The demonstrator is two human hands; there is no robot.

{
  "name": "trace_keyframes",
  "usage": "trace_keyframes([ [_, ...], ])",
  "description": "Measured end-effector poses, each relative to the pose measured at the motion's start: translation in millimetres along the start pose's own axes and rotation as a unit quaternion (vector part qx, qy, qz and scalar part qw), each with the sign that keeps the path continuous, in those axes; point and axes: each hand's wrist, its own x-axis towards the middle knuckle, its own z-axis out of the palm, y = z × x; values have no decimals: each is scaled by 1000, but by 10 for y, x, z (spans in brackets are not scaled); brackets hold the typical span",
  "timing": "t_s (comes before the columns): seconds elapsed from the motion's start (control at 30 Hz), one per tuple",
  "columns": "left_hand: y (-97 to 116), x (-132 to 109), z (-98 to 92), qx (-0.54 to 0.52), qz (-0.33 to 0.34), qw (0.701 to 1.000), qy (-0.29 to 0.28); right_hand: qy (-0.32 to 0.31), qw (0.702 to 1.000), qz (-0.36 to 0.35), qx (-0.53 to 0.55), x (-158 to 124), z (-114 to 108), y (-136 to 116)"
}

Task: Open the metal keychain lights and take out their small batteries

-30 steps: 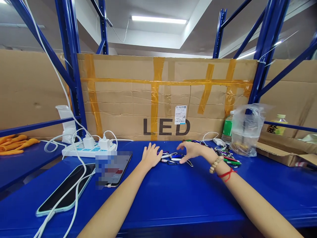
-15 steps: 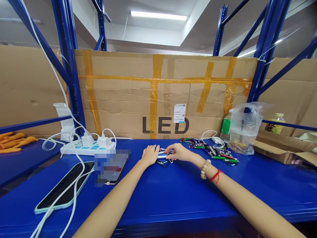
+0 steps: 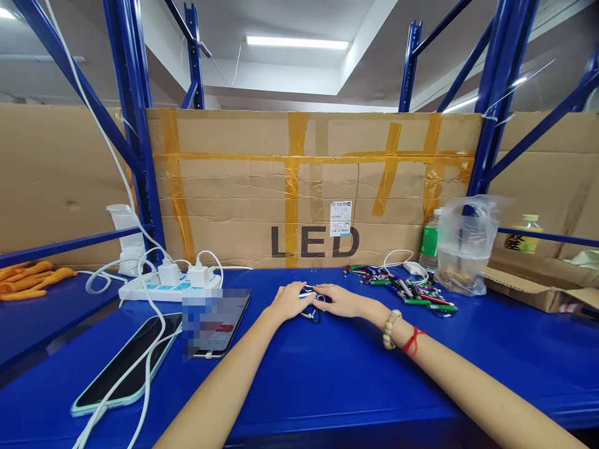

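Note:
My left hand [image 3: 289, 300] and my right hand [image 3: 340, 300] meet at the middle of the blue table [image 3: 327, 374], fingers curled over a small bunch of keychain flashlights [image 3: 311, 304] with carabiner clips. Both hands close on this bunch from either side. A bead bracelet and a red string sit on my right wrist. To the right lies a loose pile of coloured keychain flashlights [image 3: 402, 288].
Two phones [image 3: 122, 363] [image 3: 216, 324] lie at the left, wired to a white power strip [image 3: 166, 285]. A clear plastic bag [image 3: 463, 246], a green bottle [image 3: 429, 240] and a cardboard box [image 3: 538, 287] stand at right. A taped "LED" carton [image 3: 309, 187] walls the back. Orange gloves [image 3: 32, 280] lie far left.
My hands, spread apart over scattered flashlights a second ago, have come together and gathered them into one bunch between the fingers.

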Motion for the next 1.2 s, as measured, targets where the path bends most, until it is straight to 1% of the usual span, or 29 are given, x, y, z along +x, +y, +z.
trace_keyframes([
  [0.07,-49,10,-18,2,18,1000,-17,1,1000,3,0,17,41,-18],
  [0.17,-105,15,-55,8,31,999,-36,5,1000,-11,-17,14,7,-102],
  [0.33,-103,5,-107,30,75,995,-64,103,990,-57,-72,-35,-164,-386],
  [0.37,-99,7,-113,31,85,994,-68,110,990,-59,-73,-46,-185,-435],
  [0.43,-100,18,-120,29,101,992,-66,103,990,-60,-72,-64,-201,-504],
  [0.53,-127,41,-121,25,93,995,-33,78,992,-67,-73,-77,-185,-529],
  [0.63,-163,57,-122,22,59,998,-1,49,993,-83,-62,-80,-163,-503],
  [0.73,-180,55,-136,32,16,999,22,34,995,-85,-40,-72,-148,-475],
  [0.87,-170,32,-171,62,-33,996,54,39,995,-80,-38,-54,-122,-453],
  [1.03,-182,30,-184,96,-77,987,101,42,996,-72,-40,-38,-90,-406],
  [1.13,-215,44,-180,128,-88,979,132,43,996,-62,-55,-33,-92,-363],
  [1.2,-224,46,-183,140,-80,974,160,48,995,-54,-71,-31,-99,-329],
])
